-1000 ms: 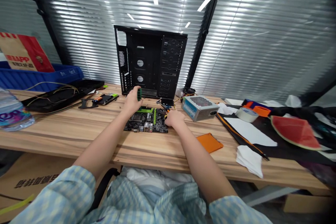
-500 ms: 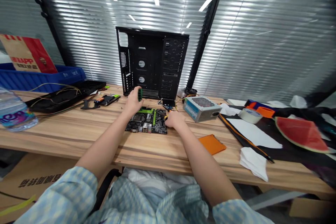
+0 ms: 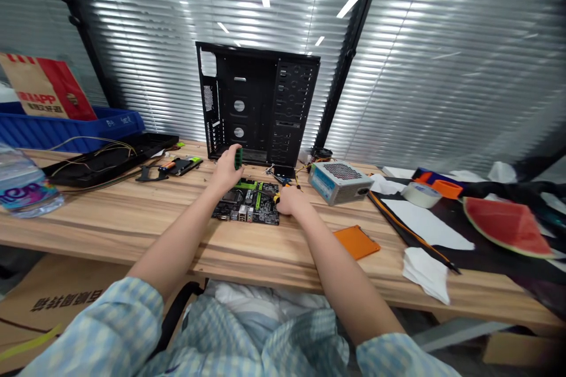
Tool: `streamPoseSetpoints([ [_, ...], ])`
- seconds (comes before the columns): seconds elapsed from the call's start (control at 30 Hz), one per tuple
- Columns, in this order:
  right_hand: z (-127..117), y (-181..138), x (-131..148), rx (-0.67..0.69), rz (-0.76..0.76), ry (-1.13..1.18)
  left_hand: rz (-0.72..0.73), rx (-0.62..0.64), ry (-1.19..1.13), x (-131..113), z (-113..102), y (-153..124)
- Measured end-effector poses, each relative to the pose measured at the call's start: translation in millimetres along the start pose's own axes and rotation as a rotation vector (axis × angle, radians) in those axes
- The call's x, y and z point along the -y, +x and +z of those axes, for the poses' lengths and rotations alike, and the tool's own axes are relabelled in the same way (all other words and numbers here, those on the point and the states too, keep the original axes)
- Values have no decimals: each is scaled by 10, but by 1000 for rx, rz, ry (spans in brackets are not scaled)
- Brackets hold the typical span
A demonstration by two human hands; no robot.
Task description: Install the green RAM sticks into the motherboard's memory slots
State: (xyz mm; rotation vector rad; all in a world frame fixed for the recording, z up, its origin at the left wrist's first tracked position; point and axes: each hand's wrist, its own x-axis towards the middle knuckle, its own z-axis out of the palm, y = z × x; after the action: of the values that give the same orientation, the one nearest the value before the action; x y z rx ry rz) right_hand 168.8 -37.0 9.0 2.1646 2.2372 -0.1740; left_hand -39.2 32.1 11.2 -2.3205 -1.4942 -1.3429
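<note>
Outside the open case point(image 3: 254, 88), the motherboard point(image 3: 249, 202) lies uninstalled — left hand point(image 3: 225, 171) pinching 1 green module point(image 3: 239, 158), right hand point(image 3: 292, 199) curled around a yellow tool point(image 3: 277, 197).

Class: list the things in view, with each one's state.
Motherboard, lying flat
Left hand, gripping green module
Right hand, at motherboard's edge, grip unclear
Computer case, upright, open-sided
Power supply, resting on table
Orange plate, lying flat
Blue bin, holding paper bag
Watermelon, cut

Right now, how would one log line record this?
left hand: holds green module | right hand: at right end of board, grip unclear | case: upright behind board | power supply: right of board
</note>
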Motion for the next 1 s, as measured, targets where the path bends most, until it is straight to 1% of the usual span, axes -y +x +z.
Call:
streamPoseSetpoints([
  [0.1, -10, 4, -4, 12, -72, -38, 3, -2, -4, -2, -2, -1],
  [0.3, -1, 28, -11, 25, -111, -67, -8, -31, 7, 21, -47, 9],
  [0.53, 23, 57, -21, 37, -115, -70, -27, -32, 23, 72, -45, 31],
  [1.0, -20, 31, -15, 57, -134, -93, -26, -20, 76, 89, -39, 41],
])
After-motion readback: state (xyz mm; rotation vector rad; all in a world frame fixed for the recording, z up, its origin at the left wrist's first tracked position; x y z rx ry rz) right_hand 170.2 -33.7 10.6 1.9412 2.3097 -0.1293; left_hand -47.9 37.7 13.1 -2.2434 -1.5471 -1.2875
